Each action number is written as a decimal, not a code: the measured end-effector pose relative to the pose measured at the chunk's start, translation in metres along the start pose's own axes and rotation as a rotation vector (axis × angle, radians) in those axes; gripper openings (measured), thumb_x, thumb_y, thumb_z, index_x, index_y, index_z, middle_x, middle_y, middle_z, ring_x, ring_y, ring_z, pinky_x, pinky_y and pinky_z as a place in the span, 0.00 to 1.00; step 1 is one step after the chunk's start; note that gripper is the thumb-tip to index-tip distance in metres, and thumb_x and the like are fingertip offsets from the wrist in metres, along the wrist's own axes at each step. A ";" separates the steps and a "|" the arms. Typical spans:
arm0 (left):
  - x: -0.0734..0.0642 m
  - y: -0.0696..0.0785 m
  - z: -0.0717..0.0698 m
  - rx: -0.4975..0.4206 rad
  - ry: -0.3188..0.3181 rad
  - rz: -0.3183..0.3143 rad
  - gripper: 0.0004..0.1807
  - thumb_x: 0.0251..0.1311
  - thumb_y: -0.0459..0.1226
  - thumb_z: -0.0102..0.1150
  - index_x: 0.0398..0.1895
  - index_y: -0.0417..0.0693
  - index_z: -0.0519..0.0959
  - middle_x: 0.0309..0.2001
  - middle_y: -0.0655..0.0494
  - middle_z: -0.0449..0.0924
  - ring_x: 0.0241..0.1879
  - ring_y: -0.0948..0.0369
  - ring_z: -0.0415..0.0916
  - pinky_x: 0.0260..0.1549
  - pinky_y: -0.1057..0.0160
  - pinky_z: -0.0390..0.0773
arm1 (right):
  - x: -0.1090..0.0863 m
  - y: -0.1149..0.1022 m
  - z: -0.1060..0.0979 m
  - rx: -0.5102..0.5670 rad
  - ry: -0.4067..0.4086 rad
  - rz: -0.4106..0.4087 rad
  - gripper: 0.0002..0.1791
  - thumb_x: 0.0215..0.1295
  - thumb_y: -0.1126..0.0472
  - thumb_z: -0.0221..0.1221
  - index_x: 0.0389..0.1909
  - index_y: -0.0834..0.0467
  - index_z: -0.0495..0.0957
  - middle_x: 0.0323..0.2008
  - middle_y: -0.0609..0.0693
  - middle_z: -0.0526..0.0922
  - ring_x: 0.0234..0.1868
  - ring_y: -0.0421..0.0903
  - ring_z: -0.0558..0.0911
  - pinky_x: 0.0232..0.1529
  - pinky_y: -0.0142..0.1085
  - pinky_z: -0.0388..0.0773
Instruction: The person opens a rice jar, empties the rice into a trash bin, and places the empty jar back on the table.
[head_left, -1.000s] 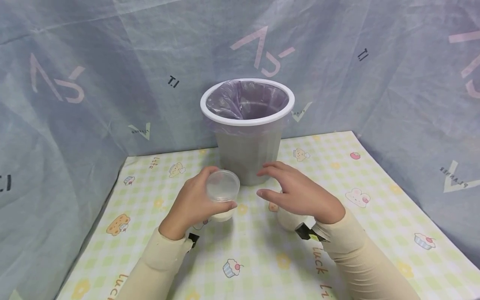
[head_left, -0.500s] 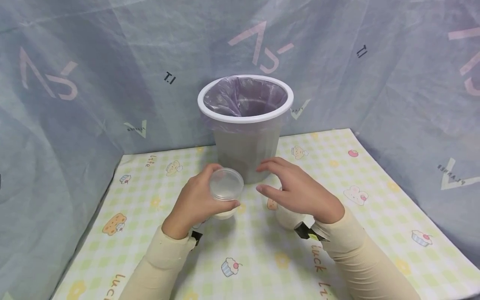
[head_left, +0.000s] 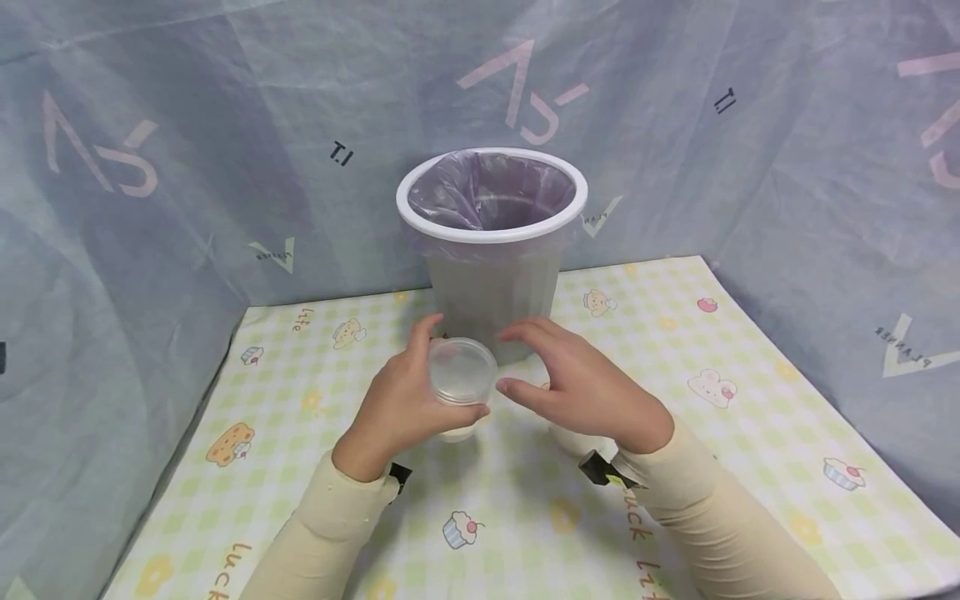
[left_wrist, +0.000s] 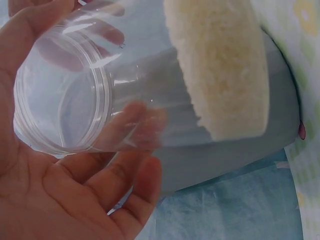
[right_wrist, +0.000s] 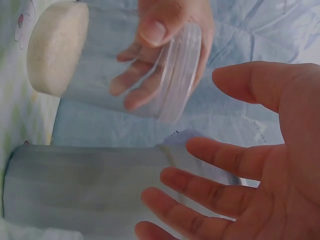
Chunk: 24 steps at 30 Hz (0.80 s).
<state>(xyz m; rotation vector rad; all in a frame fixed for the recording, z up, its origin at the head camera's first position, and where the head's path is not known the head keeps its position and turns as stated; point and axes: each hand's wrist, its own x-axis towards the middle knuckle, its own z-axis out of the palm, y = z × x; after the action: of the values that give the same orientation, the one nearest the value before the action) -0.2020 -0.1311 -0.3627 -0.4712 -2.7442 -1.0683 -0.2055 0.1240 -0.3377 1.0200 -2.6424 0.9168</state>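
My left hand (head_left: 397, 404) grips a clear plastic jar (head_left: 462, 372) by its upper part, thumb on one side and fingers round the other. White rice grains (left_wrist: 225, 70) fill the bottom of the jar. A clear screw lid (right_wrist: 180, 72) closes its top, as the right wrist view shows. My right hand (head_left: 588, 383) hangs just right of the lid, its fingers spread and slightly bent, with nothing between them. Below that hand is a whitish rounded thing (head_left: 576, 442), mostly hidden by the hand and wrist.
Right behind the hands stands a grey trash bin (head_left: 495, 283) with a white rim and a purple liner bag (head_left: 517, 187). A green checked tablecloth (head_left: 300, 433) covers the table. Blue-grey printed cloth (head_left: 225, 150) hangs along the back and sides.
My left hand has shifted slightly right with the jar, and its index finger has lifted. My right hand has moved a little left, closer to the lid.
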 end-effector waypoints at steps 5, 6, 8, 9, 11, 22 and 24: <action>0.002 -0.001 0.006 0.017 0.015 0.021 0.71 0.33 0.58 0.84 0.81 0.55 0.51 0.60 0.51 0.81 0.48 0.54 0.83 0.45 0.50 0.81 | 0.002 -0.001 0.007 0.011 0.007 -0.014 0.31 0.69 0.44 0.64 0.69 0.50 0.71 0.66 0.45 0.76 0.66 0.42 0.76 0.66 0.45 0.74; 0.002 -0.002 0.007 0.024 0.017 0.024 0.71 0.33 0.58 0.84 0.81 0.55 0.51 0.60 0.51 0.81 0.48 0.53 0.83 0.45 0.50 0.81 | 0.003 0.000 0.008 0.016 0.008 -0.017 0.32 0.69 0.44 0.65 0.69 0.51 0.70 0.66 0.46 0.76 0.66 0.43 0.76 0.66 0.45 0.74; 0.003 -0.003 0.010 0.038 0.020 0.027 0.71 0.32 0.58 0.84 0.81 0.54 0.51 0.60 0.51 0.81 0.47 0.53 0.82 0.45 0.51 0.81 | 0.004 0.001 0.012 0.022 0.007 -0.018 0.33 0.68 0.44 0.65 0.70 0.51 0.70 0.66 0.46 0.76 0.65 0.43 0.76 0.66 0.44 0.74; 0.003 -0.003 0.012 0.045 0.022 0.030 0.71 0.32 0.58 0.83 0.81 0.54 0.51 0.60 0.52 0.81 0.47 0.54 0.82 0.44 0.51 0.81 | 0.005 0.001 0.013 0.025 0.005 -0.018 0.33 0.68 0.44 0.66 0.70 0.51 0.70 0.65 0.46 0.76 0.65 0.43 0.77 0.66 0.44 0.74; 0.003 -0.004 0.014 0.056 0.025 0.039 0.70 0.32 0.58 0.82 0.80 0.54 0.52 0.58 0.53 0.81 0.44 0.55 0.82 0.43 0.52 0.81 | 0.005 0.002 0.016 0.037 -0.001 -0.022 0.35 0.67 0.43 0.67 0.70 0.51 0.70 0.65 0.44 0.75 0.64 0.43 0.77 0.66 0.43 0.74; 0.001 -0.002 0.022 0.092 0.034 0.171 0.66 0.35 0.53 0.80 0.79 0.46 0.54 0.53 0.55 0.85 0.37 0.55 0.84 0.39 0.55 0.82 | 0.004 0.001 0.026 0.040 -0.024 -0.073 0.41 0.60 0.38 0.70 0.70 0.49 0.71 0.66 0.41 0.73 0.65 0.39 0.74 0.66 0.42 0.74; 0.001 -0.002 0.023 0.096 0.027 0.182 0.67 0.36 0.53 0.80 0.79 0.45 0.53 0.53 0.54 0.86 0.38 0.53 0.85 0.39 0.54 0.83 | 0.004 0.000 0.027 0.032 -0.028 -0.075 0.41 0.60 0.38 0.70 0.71 0.50 0.70 0.66 0.41 0.72 0.66 0.40 0.74 0.67 0.43 0.74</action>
<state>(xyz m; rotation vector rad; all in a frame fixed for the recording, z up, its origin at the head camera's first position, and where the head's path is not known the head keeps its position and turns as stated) -0.2041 -0.1163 -0.3804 -0.6716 -2.6537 -0.8885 -0.2070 0.1057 -0.3576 1.1392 -2.5997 0.9385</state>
